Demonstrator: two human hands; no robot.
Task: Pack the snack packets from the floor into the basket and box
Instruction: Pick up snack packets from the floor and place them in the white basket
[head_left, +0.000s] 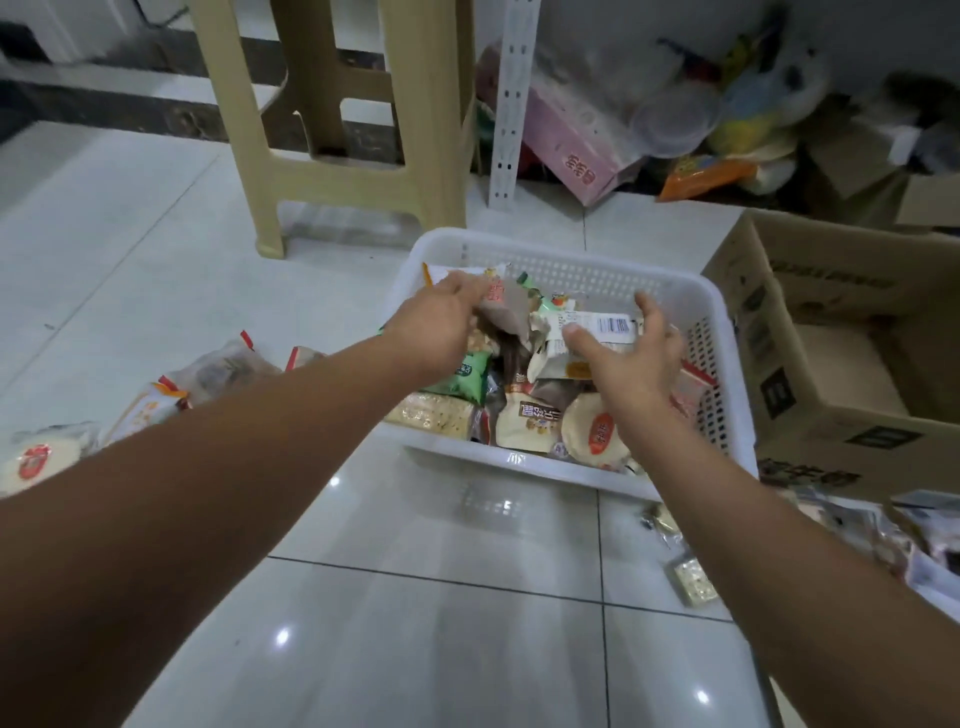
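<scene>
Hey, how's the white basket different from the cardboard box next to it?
The basket is white plastic with perforated walls; the box is brown cardboard with solid walls. The basket holds many packets; the box shows none in view. The left hand and right hand are over the basket, not the box. Both are open-topped and sit on the tiled floor.

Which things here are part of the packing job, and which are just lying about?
Job: white basket, cardboard box, floor packets, brown packet in left hand, barcode packet in right hand.
Lying about: beige stool, pink box, clear tub.
</scene>
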